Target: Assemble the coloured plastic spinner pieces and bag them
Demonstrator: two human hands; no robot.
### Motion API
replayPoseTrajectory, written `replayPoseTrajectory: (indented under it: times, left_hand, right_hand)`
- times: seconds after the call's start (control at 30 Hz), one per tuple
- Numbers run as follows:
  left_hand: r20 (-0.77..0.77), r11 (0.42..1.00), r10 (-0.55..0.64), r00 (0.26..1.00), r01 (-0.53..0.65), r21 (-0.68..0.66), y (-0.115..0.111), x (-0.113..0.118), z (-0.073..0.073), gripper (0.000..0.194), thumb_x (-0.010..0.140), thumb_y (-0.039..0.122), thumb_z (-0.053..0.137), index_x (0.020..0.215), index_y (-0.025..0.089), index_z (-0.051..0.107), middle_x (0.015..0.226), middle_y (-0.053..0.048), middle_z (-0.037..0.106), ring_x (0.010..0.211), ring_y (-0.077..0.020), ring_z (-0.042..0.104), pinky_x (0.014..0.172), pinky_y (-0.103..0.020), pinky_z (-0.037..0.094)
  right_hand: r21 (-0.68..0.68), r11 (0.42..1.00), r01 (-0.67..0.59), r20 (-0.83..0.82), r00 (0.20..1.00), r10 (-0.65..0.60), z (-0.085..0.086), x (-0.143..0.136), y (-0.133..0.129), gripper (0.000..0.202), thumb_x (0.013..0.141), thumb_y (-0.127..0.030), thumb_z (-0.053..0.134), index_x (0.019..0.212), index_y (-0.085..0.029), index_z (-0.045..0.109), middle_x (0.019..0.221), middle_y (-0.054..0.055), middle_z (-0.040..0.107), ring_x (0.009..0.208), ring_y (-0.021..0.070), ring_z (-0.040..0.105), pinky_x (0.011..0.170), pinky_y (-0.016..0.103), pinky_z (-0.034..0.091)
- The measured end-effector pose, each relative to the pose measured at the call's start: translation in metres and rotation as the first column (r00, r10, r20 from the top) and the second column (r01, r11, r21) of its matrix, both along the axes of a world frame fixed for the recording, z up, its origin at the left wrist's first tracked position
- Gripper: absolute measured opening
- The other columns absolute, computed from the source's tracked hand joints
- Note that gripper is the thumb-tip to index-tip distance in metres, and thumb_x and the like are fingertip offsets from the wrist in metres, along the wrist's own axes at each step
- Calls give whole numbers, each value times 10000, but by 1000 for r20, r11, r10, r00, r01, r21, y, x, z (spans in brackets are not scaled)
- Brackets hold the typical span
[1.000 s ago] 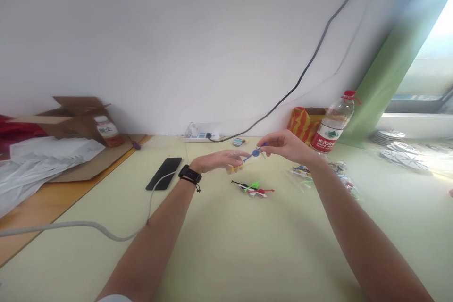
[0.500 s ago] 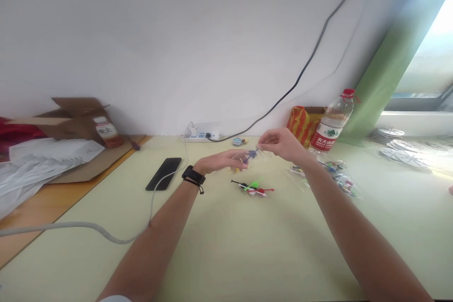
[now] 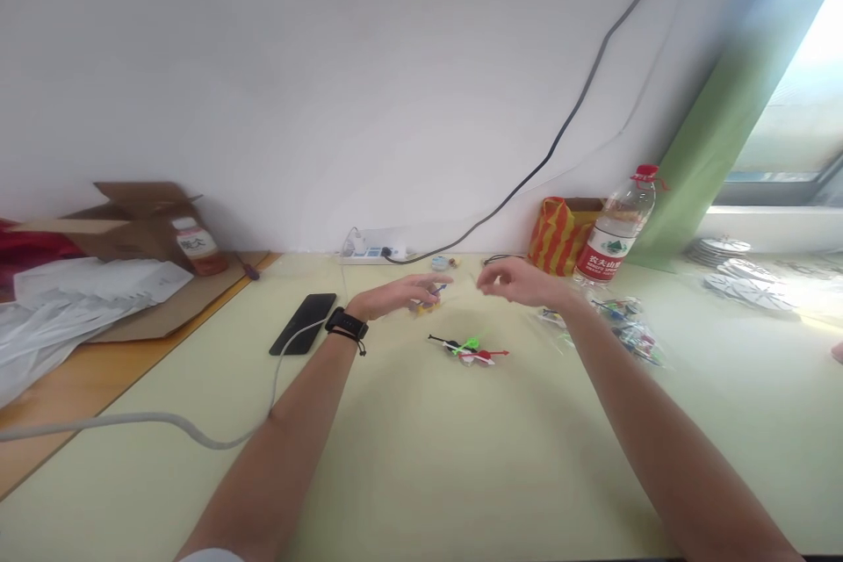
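My left hand (image 3: 399,294) is closed, thumb below the fingers, around a small blue arrow-shaped plastic piece (image 3: 440,289) whose tip sticks out. Just under those fingers a yellow piece (image 3: 421,307) lies near the table, partly hidden. My right hand (image 3: 520,283) is apart from it, thumb and index finger pinched together; a faint thin sliver shows at the fingertips, too small to name. Nearer to me, a small pile of black, green, white and red arrow-shaped pieces (image 3: 469,349) lies on the table.
Clear bags of coloured pieces (image 3: 636,334) lie beside my right forearm. A large water bottle (image 3: 609,237) and a red-yellow bag (image 3: 557,237) stand behind. A phone (image 3: 303,325), a white cable (image 3: 177,428), a power strip (image 3: 372,255) and stacked white discs (image 3: 747,285) are around.
My hands have drawn apart: the left moved slightly left with the blue arrow piece, the right slipped away from it and a little lower.
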State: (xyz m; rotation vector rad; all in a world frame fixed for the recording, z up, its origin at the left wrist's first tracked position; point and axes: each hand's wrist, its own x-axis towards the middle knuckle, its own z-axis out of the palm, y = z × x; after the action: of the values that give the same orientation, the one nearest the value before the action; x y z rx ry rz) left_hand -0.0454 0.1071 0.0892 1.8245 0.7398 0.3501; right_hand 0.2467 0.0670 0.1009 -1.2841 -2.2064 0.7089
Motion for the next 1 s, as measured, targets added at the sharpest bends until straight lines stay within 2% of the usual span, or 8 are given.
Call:
replayPoseTrajectory:
  times: [0.1, 0.2, 0.27, 0.4, 0.47, 0.7, 0.9, 1.0]
  left_hand:
    - [-2, 998, 18, 1000, -19, -54, 7, -4, -10, 599, 857, 428, 630, 1435, 294, 550, 1120, -65, 657, 1002, -213, 596, 832, -304, 428]
    - [-10, 996, 32, 999, -33, -79, 12, -6, -20, 529, 844, 414, 634, 1353, 268, 620, 1083, -66, 675, 969, -207, 601, 813, -290, 430]
    - [-2, 994, 55, 998, -55, -91, 14, -7, -25, 499, 841, 410, 633, 1316, 258, 646, 1070, -67, 677, 959, -204, 602, 808, -286, 431]
    - [37, 989, 85, 996, -80, -122, 15, -10, -28, 521, 858, 419, 622, 1353, 260, 623, 1079, -68, 664, 957, -199, 604, 822, -285, 431]
    - [55, 987, 78, 995, -69, -142, 15, -12, -28, 532, 877, 426, 611, 1380, 253, 605, 1087, -76, 656, 957, -198, 602, 825, -281, 429]
    - [99, 984, 33, 995, -14, -180, 17, -13, -26, 518, 912, 398, 562, 1408, 248, 589, 1062, -71, 646, 949, -193, 574, 831, -273, 424]
    - [168, 983, -6, 986, 37, -179, 18, -13, -27, 529, 908, 377, 558, 1412, 218, 587, 1049, -88, 640, 962, -208, 553, 832, -288, 422]
    - [203, 976, -30, 979, 73, -205, 18, -10, -29, 552, 905, 376, 559, 1430, 205, 567, 1061, -101, 637, 943, -207, 548, 817, -293, 421]
  right_hand:
    - [-195, 973, -125, 146, 977, 155, -17, -2, 6, 251, 796, -301, 709, 1036, -229, 724, 1013, 57, 748, 804, 195, 671, 638, 266, 495]
    - [-211, 973, -88, 159, 980, 123, -29, -6, 8, 354, 778, -288, 720, 1120, -225, 655, 1057, 59, 736, 835, 193, 664, 666, 271, 496]
    - [-199, 976, -83, 199, 972, 124, -33, -6, 9, 335, 747, -311, 753, 1056, -214, 668, 1062, 63, 734, 861, 201, 655, 679, 274, 486]
    - [-329, 929, -167, 272, 926, 262, -39, -1, 13, 247, 665, -333, 803, 869, -205, 747, 986, 55, 754, 828, 214, 658, 651, 272, 467]
    - [-348, 921, -175, 265, 924, 276, -40, 1, 15, 208, 653, -331, 793, 814, -202, 764, 905, 44, 761, 789, 211, 659, 642, 271, 461]
    - [-312, 941, -128, 107, 980, 169, -23, 22, 13, 265, 769, -428, 715, 828, -173, 760, 778, 61, 723, 727, 200, 642, 636, 285, 482]
    - [-143, 986, 89, -109, 989, -105, 3, 50, 1, 443, 790, -605, 694, 863, -169, 727, 755, 47, 646, 693, 168, 558, 615, 284, 449]
    - [-121, 987, 111, -194, 972, -133, 10, 49, -5, 491, 775, -648, 700, 866, -167, 722, 705, 28, 608, 663, 151, 510, 606, 281, 419]
